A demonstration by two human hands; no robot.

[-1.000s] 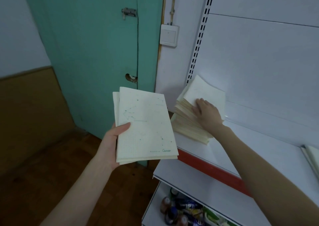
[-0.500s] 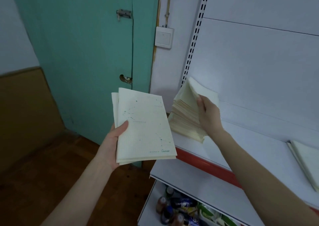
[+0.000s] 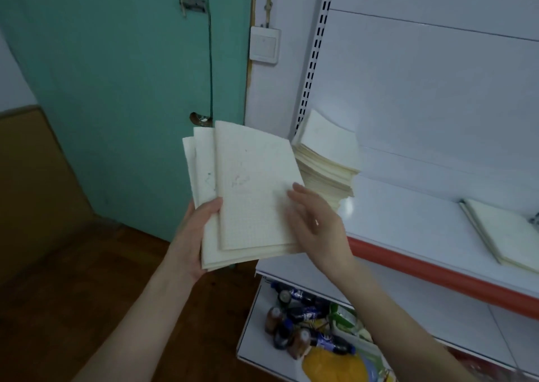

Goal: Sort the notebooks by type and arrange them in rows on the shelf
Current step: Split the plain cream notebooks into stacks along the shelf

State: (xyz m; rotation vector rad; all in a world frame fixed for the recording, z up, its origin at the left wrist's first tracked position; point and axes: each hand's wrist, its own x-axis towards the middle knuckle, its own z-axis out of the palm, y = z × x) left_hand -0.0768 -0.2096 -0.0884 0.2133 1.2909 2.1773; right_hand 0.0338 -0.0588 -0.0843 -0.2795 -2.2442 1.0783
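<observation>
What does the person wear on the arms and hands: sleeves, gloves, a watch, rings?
The left hand and the right hand are bare, without gloves; no ring shows, though the right one is blurred. The left forearm and right forearm are bare to the frame edge: no sleeve, watch or bracelet.

Dim, soft; right hand (image 3: 315, 224) motion-blurred

left hand (image 3: 191, 236): bare | right hand (image 3: 319, 230): bare | forearms (image 3: 140, 323): bare
</observation>
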